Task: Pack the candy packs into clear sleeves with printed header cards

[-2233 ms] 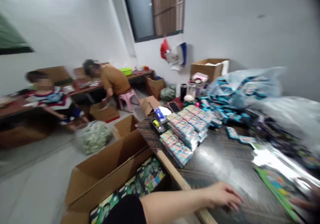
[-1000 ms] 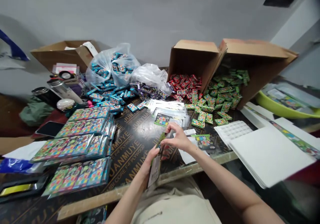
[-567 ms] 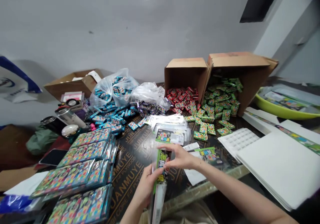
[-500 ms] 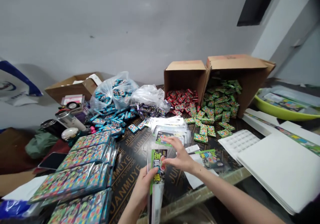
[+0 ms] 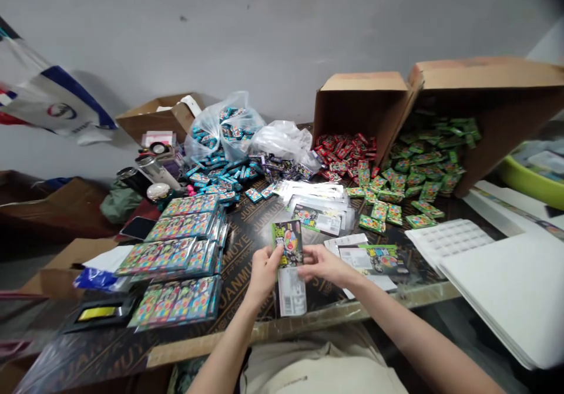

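A printed plastic pouch (image 5: 288,241), black and green on top with a clear lower part, is held upright over the table's front. My left hand (image 5: 265,269) is closed on its left edge, thumb across the front. From the right side, my right hand (image 5: 324,265) pinches the pouch's other edge with bent fingers. Just beyond lies a stack of similar flat pouches (image 5: 315,215). To the right of my right hand another pouch (image 5: 379,259) rests over white paper pieces. Small green candy packets (image 5: 388,212) are scattered behind it.
Stacked filled packs (image 5: 178,253) stand to the left. Blue packets (image 5: 220,174) spill from a clear bag at the back. Red packets (image 5: 341,153) lie in a cardboard box (image 5: 363,81) beside a larger box of green ones. White boards (image 5: 502,282) lie at the right.
My right hand has come down from above the pouch onto its right edge. The view has shifted, showing more of the table's left and front.
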Action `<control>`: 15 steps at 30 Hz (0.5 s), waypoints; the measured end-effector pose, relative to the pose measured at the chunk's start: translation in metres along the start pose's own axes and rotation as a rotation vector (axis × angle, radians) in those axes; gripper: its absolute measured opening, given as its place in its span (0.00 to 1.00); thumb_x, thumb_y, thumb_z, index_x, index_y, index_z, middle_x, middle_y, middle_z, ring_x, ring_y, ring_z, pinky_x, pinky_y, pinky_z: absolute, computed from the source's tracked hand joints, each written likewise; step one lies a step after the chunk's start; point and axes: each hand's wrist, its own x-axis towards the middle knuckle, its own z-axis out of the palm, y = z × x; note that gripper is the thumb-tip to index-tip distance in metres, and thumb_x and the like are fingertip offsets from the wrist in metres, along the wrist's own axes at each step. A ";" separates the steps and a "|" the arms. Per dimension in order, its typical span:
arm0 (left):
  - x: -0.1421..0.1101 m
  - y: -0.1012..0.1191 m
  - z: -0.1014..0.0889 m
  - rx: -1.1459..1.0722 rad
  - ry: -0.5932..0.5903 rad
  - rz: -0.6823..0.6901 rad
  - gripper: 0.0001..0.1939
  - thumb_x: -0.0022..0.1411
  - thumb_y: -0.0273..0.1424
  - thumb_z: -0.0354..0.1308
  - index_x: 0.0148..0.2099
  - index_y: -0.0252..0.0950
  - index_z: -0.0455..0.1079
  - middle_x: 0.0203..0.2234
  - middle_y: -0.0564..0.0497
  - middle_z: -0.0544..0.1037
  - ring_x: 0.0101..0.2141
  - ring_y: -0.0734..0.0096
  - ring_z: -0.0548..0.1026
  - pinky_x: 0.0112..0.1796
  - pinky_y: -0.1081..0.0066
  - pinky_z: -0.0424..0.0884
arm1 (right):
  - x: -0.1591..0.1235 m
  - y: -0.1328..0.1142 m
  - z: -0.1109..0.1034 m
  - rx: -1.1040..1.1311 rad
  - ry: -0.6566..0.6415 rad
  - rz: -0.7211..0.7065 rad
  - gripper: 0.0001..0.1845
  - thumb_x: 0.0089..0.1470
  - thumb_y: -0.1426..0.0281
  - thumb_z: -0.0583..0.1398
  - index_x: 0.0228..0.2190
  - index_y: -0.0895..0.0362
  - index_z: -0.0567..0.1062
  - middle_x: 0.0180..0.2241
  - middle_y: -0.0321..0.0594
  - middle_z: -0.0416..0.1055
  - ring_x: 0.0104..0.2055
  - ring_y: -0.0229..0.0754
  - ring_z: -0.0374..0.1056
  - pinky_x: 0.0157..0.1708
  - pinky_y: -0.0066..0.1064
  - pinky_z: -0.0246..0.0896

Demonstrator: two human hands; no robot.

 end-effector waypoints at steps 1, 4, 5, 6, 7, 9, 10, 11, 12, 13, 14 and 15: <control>0.002 -0.001 0.000 -0.032 -0.008 -0.016 0.20 0.53 0.44 0.54 0.23 0.30 0.66 0.16 0.54 0.67 0.18 0.78 0.61 0.20 0.77 0.56 | -0.001 0.004 -0.002 -0.009 -0.016 0.018 0.19 0.39 0.65 0.65 0.36 0.57 0.71 0.25 0.34 0.70 0.23 0.33 0.63 0.21 0.23 0.57; 0.001 -0.007 0.001 -0.112 -0.149 -0.082 0.19 0.48 0.43 0.59 0.31 0.29 0.70 0.22 0.51 0.73 0.23 0.73 0.68 0.22 0.77 0.61 | 0.000 0.014 -0.014 -0.059 0.087 0.004 0.13 0.40 0.65 0.64 0.30 0.59 0.72 0.20 0.33 0.68 0.17 0.31 0.58 0.17 0.21 0.51; 0.000 -0.009 0.002 -0.137 -0.216 -0.114 0.19 0.47 0.42 0.60 0.34 0.29 0.70 0.24 0.50 0.74 0.24 0.71 0.70 0.22 0.77 0.62 | 0.001 0.015 -0.018 -0.073 0.122 0.001 0.13 0.41 0.65 0.64 0.30 0.60 0.73 0.20 0.33 0.68 0.17 0.31 0.58 0.17 0.22 0.51; -0.002 -0.012 0.002 -0.160 -0.274 -0.143 0.20 0.46 0.41 0.62 0.37 0.29 0.70 0.26 0.49 0.75 0.26 0.70 0.71 0.23 0.77 0.63 | 0.001 0.016 -0.021 -0.084 0.143 0.001 0.14 0.41 0.64 0.64 0.31 0.59 0.73 0.20 0.34 0.68 0.18 0.32 0.60 0.17 0.22 0.52; -0.004 -0.015 0.001 -0.187 -0.318 -0.164 0.21 0.46 0.40 0.62 0.39 0.30 0.70 0.27 0.48 0.76 0.27 0.69 0.72 0.23 0.76 0.64 | 0.000 0.017 -0.024 -0.088 0.150 0.005 0.16 0.41 0.64 0.63 0.33 0.59 0.72 0.22 0.34 0.69 0.20 0.34 0.62 0.18 0.23 0.54; -0.006 -0.022 0.000 -0.251 -0.337 -0.173 0.21 0.48 0.39 0.61 0.42 0.30 0.69 0.29 0.48 0.76 0.28 0.68 0.73 0.25 0.75 0.66 | -0.002 0.021 -0.025 -0.080 0.113 0.018 0.23 0.38 0.65 0.64 0.39 0.57 0.70 0.26 0.35 0.71 0.24 0.38 0.66 0.20 0.26 0.59; -0.006 -0.025 0.000 -0.272 -0.322 -0.168 0.21 0.48 0.39 0.61 0.43 0.30 0.69 0.29 0.48 0.76 0.28 0.68 0.73 0.26 0.74 0.67 | -0.004 0.025 -0.024 -0.073 0.088 0.015 0.26 0.37 0.66 0.65 0.42 0.55 0.68 0.27 0.35 0.71 0.26 0.39 0.67 0.22 0.27 0.60; -0.006 -0.029 -0.001 -0.285 -0.300 -0.161 0.22 0.48 0.38 0.61 0.44 0.30 0.68 0.30 0.47 0.77 0.29 0.67 0.73 0.26 0.73 0.68 | -0.006 0.029 -0.022 -0.079 0.076 0.006 0.29 0.36 0.68 0.66 0.43 0.55 0.67 0.28 0.34 0.71 0.28 0.40 0.67 0.24 0.28 0.62; -0.006 -0.032 -0.001 -0.290 -0.281 -0.156 0.22 0.48 0.38 0.61 0.44 0.31 0.68 0.31 0.47 0.77 0.30 0.65 0.74 0.28 0.72 0.69 | -0.007 0.034 -0.021 -0.107 0.083 -0.007 0.29 0.35 0.69 0.66 0.43 0.55 0.67 0.28 0.34 0.71 0.28 0.40 0.67 0.25 0.28 0.62; -0.007 -0.036 0.000 -0.289 -0.266 -0.148 0.22 0.47 0.37 0.62 0.44 0.31 0.68 0.32 0.46 0.77 0.32 0.63 0.74 0.30 0.70 0.70 | -0.008 0.038 -0.019 -0.155 0.110 -0.023 0.27 0.34 0.70 0.66 0.41 0.56 0.69 0.27 0.33 0.70 0.28 0.39 0.66 0.26 0.28 0.62; -0.007 -0.041 0.001 -0.289 -0.255 -0.135 0.22 0.47 0.37 0.63 0.44 0.31 0.68 0.33 0.45 0.77 0.34 0.61 0.74 0.33 0.68 0.70 | -0.009 0.040 -0.018 -0.213 0.151 -0.042 0.23 0.35 0.71 0.65 0.38 0.57 0.70 0.27 0.33 0.70 0.28 0.38 0.66 0.27 0.28 0.62; -0.008 -0.045 0.002 -0.290 -0.247 -0.115 0.21 0.47 0.36 0.62 0.43 0.31 0.68 0.35 0.45 0.77 0.36 0.60 0.74 0.36 0.66 0.70 | -0.008 0.041 -0.018 -0.257 0.194 -0.063 0.21 0.35 0.71 0.65 0.36 0.58 0.71 0.26 0.34 0.70 0.27 0.38 0.65 0.27 0.28 0.61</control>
